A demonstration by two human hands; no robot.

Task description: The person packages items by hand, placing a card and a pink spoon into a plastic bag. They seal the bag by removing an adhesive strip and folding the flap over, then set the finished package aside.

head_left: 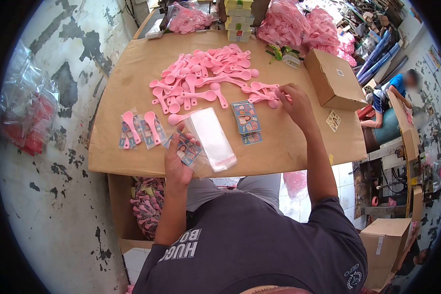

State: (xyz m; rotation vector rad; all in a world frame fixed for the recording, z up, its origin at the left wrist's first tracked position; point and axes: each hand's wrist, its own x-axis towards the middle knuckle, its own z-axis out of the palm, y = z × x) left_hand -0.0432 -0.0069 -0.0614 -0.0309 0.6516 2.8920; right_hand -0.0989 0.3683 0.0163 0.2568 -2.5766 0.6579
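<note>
My left hand (180,164) is closed on a blue picture card (187,151) in a clear plastic bag. At the right end of the spoon pile, my right hand (297,105) has its fingers pinched on a pink spoon (274,103), partly hidden by the hand. A large heap of pink spoons (201,73) spreads over the table's middle. Between my hands lie a stack of clear plastic bags (213,139) and a stack of blue picture cards (246,117). Two bagged sets, each with a card and a pink spoon (152,128), rest on the left.
The brown table (289,152) carries a cardboard box (334,81) at its right edge. Stacked yellow-white packs (238,22) and bulging bags of pink spoons (299,24) stand at the back. Another person (394,95) sits off to the right.
</note>
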